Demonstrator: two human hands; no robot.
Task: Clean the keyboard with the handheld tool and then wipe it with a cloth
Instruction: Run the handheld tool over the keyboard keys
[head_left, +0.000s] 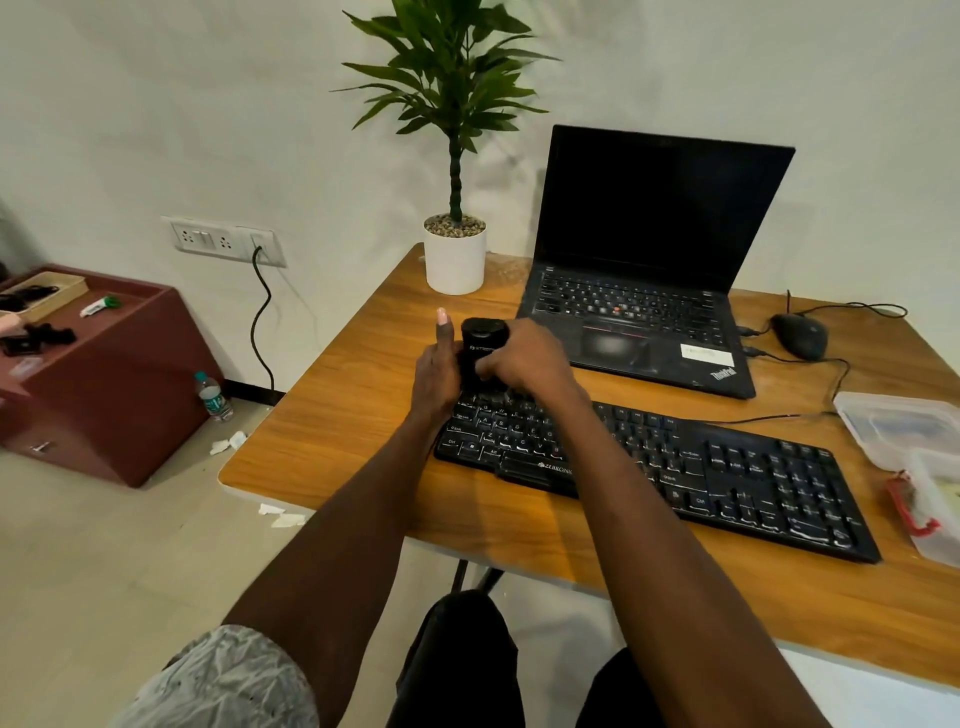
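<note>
A black keyboard (727, 467) lies across the wooden desk (343, 415). A black cylindrical handheld tool (480, 348) stands upright on the keyboard's far left corner. My right hand (524, 358) grips the tool from the right, fingers curled round its body. Against the tool's left side lies my left hand (436, 374), thumb pointing up, palm on the tool. The tool's lower end is hidden by my hands. No cloth is plainly visible.
An open black laptop (649, 291) stands behind the keyboard, a potted plant (454, 254) to its left, a mouse (800, 335) to its right. Plastic containers (898, 431) sit at the desk's right edge. A maroon cabinet (98, 374) and a bottle (213, 397) stand on the floor, left.
</note>
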